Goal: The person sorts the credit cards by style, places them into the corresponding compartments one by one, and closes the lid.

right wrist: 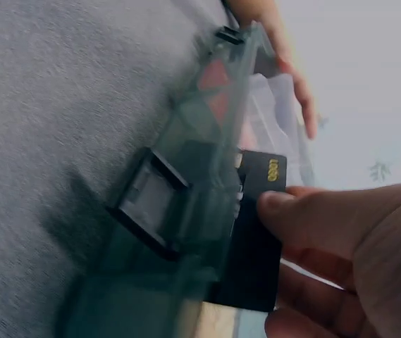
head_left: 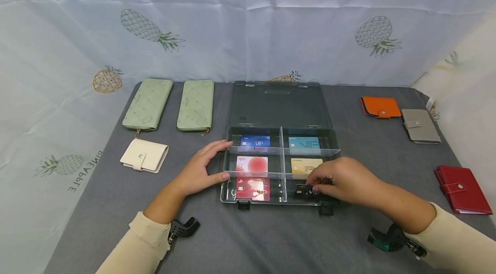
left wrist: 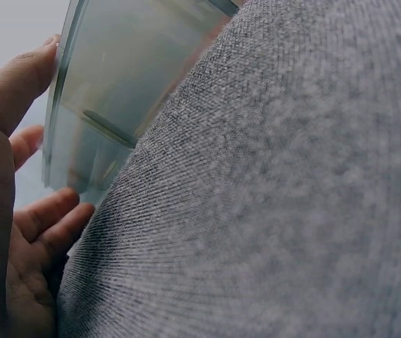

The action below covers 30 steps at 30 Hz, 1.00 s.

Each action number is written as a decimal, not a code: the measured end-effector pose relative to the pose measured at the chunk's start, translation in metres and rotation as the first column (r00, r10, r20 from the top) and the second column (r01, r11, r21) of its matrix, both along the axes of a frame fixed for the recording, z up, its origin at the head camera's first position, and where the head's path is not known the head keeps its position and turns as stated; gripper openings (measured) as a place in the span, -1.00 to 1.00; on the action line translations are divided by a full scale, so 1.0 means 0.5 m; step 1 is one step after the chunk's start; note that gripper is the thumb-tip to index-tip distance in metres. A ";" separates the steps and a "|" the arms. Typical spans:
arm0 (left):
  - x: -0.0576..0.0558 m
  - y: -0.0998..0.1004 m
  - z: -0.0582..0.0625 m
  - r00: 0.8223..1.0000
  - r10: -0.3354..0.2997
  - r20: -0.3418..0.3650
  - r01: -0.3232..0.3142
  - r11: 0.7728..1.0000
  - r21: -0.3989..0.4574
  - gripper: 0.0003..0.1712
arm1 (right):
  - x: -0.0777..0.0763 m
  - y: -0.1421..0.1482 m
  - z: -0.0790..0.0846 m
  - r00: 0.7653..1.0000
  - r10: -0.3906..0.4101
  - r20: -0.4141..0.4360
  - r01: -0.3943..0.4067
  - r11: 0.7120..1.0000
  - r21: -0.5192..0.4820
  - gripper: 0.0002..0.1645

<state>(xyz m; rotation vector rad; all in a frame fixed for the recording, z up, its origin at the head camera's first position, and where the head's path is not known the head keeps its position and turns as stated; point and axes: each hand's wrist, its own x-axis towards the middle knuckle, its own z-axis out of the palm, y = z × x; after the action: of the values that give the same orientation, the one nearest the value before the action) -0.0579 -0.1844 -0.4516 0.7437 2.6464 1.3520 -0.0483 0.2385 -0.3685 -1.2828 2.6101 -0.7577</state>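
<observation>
Between thumb and fingers, my right hand (head_left: 346, 180) pinches a black card (head_left: 303, 190) with gold lettering, at the front right compartment of a clear divided box (head_left: 273, 203). In the right wrist view the card (right wrist: 246, 264) stands tilted, partly above the box wall. My left hand (head_left: 196, 173) has its thumb and fingers spread against the box's left side. Other compartments hold a blue card (head_left: 255, 141), a teal card (head_left: 303, 143), a white-and-pink card (head_left: 248, 164), a gold card (head_left: 302, 167) and a red card (head_left: 252, 189).
The box's dark lid (head_left: 279, 108) lies folded back. To the left are two green wallets (head_left: 148, 104) and a cream wallet (head_left: 144, 155). An orange wallet (head_left: 381, 106), a grey wallet (head_left: 420, 125) and a red wallet (head_left: 463, 189) lie on the right. Behind hangs a pineapple-print cloth (head_left: 248, 41).
</observation>
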 end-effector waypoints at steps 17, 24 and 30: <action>-0.002 0.003 0.006 1.000 0.004 -0.003 -0.004 1.000 -0.014 -0.09 | 0.004 0.031 0.011 0.983 -0.119 -0.142 0.094 0.981 -0.172 -0.56; -0.032 -0.004 0.044 0.999 0.014 -0.038 -0.015 1.000 -0.026 -0.28 | -0.048 0.068 0.013 0.918 -0.374 0.130 0.392 0.902 -0.178 -0.69; -0.098 0.011 0.082 0.993 0.116 0.002 -0.116 0.991 -0.067 -0.35 | -0.113 0.085 0.005 0.773 -0.490 0.403 0.590 0.789 -0.173 -0.49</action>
<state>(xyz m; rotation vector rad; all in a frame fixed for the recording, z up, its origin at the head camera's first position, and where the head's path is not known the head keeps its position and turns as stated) -0.1067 -0.1787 -0.4107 0.5854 2.7546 1.2812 -0.1049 0.2813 -0.3660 -0.3344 2.6408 -1.3588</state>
